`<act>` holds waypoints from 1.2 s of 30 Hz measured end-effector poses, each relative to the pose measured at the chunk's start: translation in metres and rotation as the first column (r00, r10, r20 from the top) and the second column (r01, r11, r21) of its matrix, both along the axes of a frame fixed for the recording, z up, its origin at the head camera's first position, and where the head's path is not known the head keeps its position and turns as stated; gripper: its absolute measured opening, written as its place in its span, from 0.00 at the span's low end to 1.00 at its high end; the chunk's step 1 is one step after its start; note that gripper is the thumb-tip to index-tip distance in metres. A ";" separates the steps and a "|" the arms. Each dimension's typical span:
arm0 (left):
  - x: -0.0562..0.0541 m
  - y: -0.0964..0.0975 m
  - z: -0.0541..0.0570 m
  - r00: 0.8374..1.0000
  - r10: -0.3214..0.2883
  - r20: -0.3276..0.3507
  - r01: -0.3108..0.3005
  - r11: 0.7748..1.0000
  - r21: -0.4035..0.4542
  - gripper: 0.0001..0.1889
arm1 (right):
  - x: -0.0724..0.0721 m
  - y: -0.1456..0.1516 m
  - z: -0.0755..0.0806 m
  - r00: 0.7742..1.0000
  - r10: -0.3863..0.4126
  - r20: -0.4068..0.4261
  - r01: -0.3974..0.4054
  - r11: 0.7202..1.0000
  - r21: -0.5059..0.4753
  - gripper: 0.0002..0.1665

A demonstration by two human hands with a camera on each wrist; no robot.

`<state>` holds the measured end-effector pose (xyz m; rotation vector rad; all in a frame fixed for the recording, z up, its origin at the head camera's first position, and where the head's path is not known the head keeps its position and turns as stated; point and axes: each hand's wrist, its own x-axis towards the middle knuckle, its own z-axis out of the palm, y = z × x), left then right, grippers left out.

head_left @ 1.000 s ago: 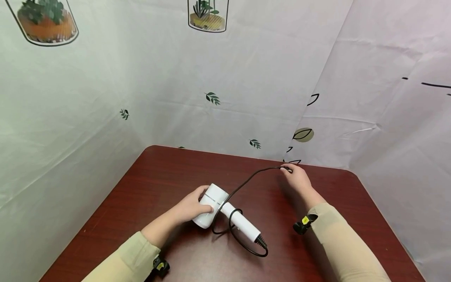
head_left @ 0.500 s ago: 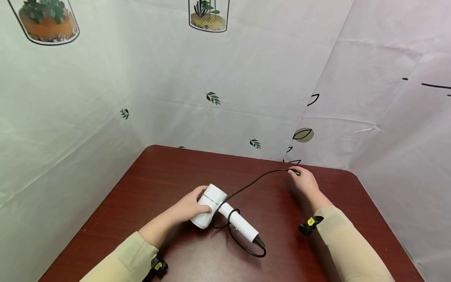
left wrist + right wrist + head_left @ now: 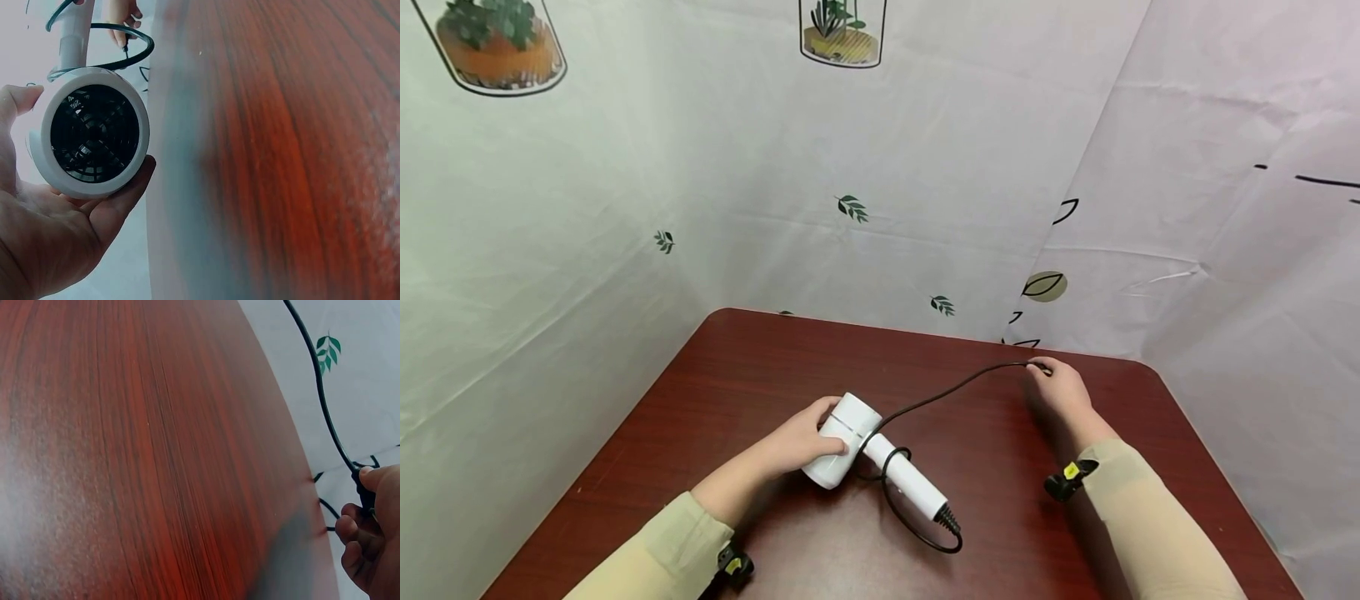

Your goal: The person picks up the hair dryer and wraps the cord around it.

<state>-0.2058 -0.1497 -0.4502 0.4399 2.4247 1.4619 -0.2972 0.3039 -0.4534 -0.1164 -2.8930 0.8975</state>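
My left hand (image 3: 801, 435) grips the head of a white hair dryer (image 3: 912, 483), thumb on the near side and fingers round the far side. The dryer's handle slants toward the front right, its black cord (image 3: 958, 387) looped round it. In the left wrist view the dryer's round end with a dark grille (image 3: 94, 134) faces the camera, and the palm lies beneath it. Toward the back right my right hand (image 3: 1063, 392) pinches the cord's end; in the right wrist view thumb and fingers hold the black plug (image 3: 365, 490). The cord runs in a raised arc between the hands.
A dark red wooden table (image 3: 790, 354) lies under both hands. White fabric walls (image 3: 760, 167) with printed leaves and plant jars close in its back and sides. Each forearm wears a small black wrist camera, such as the right one (image 3: 1071, 479).
My right hand has moved to the right with the plug, drawing the cord straighter and its loop round the handle smaller. My left hand and the dryer have shifted only slightly left.
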 end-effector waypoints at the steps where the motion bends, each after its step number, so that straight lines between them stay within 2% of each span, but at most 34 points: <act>1: 0.000 0.000 0.000 1.000 -0.002 0.002 0.002 1.000 0.000 0.43 | 0.000 0.001 0.000 1.000 -0.001 -0.002 0.001 1.000 0.002 0.25; 9: 0.000 -0.002 0.002 1.000 -0.026 0.012 0.026 1.000 0.007 0.42 | 0.001 0.011 0.001 1.000 0.000 -0.020 0.000 1.000 0.003 0.25; 19: 0.002 -0.005 0.001 0.999 -0.047 0.017 0.046 0.999 0.014 0.43 | 0.006 0.025 -0.001 0.998 -0.066 0.008 0.066 0.998 0.001 0.26; 31: -0.002 -0.006 -0.004 0.993 -0.110 0.052 0.110 0.994 0.006 0.41 | 0.009 0.041 -0.006 0.997 -0.076 0.022 0.076 0.997 -0.009 0.28; 36: -0.002 -0.007 -0.002 0.989 -0.140 0.041 0.140 0.990 0.009 0.41 | 0.008 0.047 -0.006 0.996 -0.086 0.031 0.085 0.996 0.011 0.29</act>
